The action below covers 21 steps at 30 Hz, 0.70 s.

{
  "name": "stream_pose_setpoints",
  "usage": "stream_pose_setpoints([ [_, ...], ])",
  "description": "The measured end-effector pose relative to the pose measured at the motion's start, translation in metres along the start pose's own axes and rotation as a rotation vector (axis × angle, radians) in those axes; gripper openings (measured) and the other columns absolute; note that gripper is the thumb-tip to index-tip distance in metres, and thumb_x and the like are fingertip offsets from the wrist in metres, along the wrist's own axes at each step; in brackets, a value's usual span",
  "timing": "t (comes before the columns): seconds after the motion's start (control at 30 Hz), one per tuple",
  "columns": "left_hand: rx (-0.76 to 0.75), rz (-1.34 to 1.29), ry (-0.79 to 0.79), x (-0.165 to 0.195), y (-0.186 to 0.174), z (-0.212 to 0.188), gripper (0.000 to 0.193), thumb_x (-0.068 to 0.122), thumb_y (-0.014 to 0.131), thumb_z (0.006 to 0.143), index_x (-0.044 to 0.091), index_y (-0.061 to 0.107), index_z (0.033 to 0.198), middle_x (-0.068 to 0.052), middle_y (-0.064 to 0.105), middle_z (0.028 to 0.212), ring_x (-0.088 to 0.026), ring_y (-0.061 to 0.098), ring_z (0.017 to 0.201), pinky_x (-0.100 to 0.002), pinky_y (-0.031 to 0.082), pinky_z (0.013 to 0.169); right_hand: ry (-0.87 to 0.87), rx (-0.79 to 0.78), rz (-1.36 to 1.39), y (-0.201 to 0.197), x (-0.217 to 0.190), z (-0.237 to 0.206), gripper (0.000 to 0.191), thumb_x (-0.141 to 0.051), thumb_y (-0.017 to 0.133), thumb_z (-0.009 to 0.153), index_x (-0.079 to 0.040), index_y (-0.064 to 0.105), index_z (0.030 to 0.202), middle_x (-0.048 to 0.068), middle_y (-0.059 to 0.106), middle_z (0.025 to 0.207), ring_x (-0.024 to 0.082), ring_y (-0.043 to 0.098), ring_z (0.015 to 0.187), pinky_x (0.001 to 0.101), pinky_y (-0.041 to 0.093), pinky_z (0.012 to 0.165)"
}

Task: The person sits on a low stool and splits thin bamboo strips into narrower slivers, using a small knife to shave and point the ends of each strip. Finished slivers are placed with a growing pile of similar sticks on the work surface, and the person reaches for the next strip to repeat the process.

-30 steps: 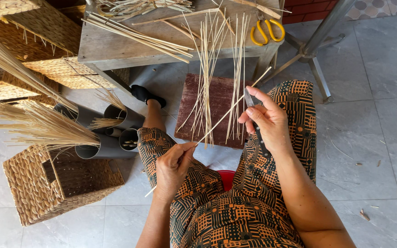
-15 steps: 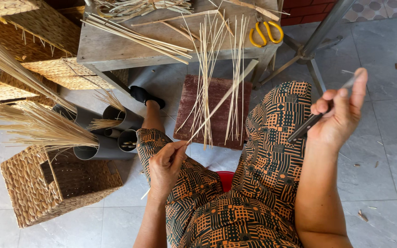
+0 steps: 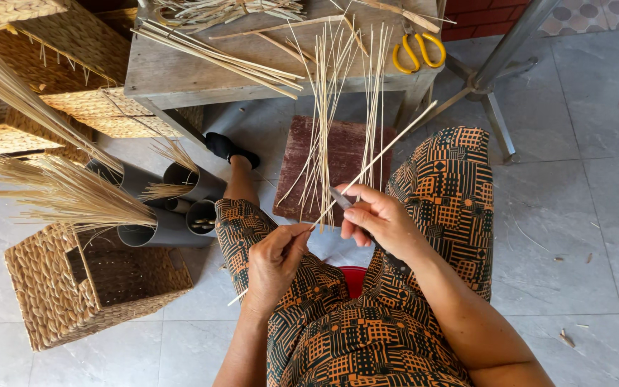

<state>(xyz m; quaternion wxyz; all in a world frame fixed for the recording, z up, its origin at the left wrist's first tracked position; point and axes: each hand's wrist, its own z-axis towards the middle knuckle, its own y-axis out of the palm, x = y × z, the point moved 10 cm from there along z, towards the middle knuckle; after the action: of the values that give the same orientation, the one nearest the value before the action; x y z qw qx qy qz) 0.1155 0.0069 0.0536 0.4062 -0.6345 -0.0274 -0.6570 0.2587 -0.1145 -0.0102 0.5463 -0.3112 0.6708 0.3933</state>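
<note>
The person sits on a low red seat [image 3: 353, 278]. The left hand [image 3: 275, 262] is closed around the near end of a long thin stick [image 3: 367, 170]. The right hand [image 3: 380, 221] is closed around a small knife [image 3: 340, 198] and presses the blade on the stick just past the left hand. It looks like the stick is being scraped thin. The knife likely needs a smooth, light push along it. Past the knees more sticks [image 3: 338, 107] hang off the table [image 3: 180, 72], beside yellow scissors [image 3: 417, 51].
</note>
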Motion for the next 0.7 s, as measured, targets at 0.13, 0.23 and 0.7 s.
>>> stream_pose_setpoints([
  [0.13,-0.004,0.006,0.046,0.005,-0.005,0.000,0.012,0.004,0.073,0.091,0.002,0.075,0.102,-0.005,0.072,0.077,-0.008,0.067,0.061,-0.024,0.052,0.054,-0.005,0.146,0.008,-0.034,0.001,0.000,0.041,-0.006,0.058,0.100,-0.007,0.058,0.141,0.010,0.072,0.075,0.010,0.060,0.053,0.0239,0.048,0.046],
  [0.23,-0.016,0.033,0.051,0.004,-0.008,0.002,0.012,0.005,0.074,0.090,0.004,0.076,0.102,-0.004,0.072,0.075,-0.008,0.068,0.062,-0.024,0.053,0.055,-0.057,0.237,0.035,-0.060,-0.007,-0.002,0.040,-0.007,0.058,0.100,-0.005,0.060,0.140,0.011,0.070,0.076,0.010,0.059,0.054,0.0241,0.048,0.047],
  [0.7,-0.082,0.026,0.075,0.004,-0.018,0.005,0.009,0.005,0.074,0.090,0.004,0.076,0.099,-0.006,0.072,0.075,-0.011,0.070,0.063,-0.026,0.054,0.057,-0.354,0.465,0.166,-0.133,-0.049,-0.034,0.035,-0.007,0.061,0.105,-0.003,0.062,0.140,0.011,0.068,0.084,0.014,0.058,0.061,0.0261,0.046,0.055],
])
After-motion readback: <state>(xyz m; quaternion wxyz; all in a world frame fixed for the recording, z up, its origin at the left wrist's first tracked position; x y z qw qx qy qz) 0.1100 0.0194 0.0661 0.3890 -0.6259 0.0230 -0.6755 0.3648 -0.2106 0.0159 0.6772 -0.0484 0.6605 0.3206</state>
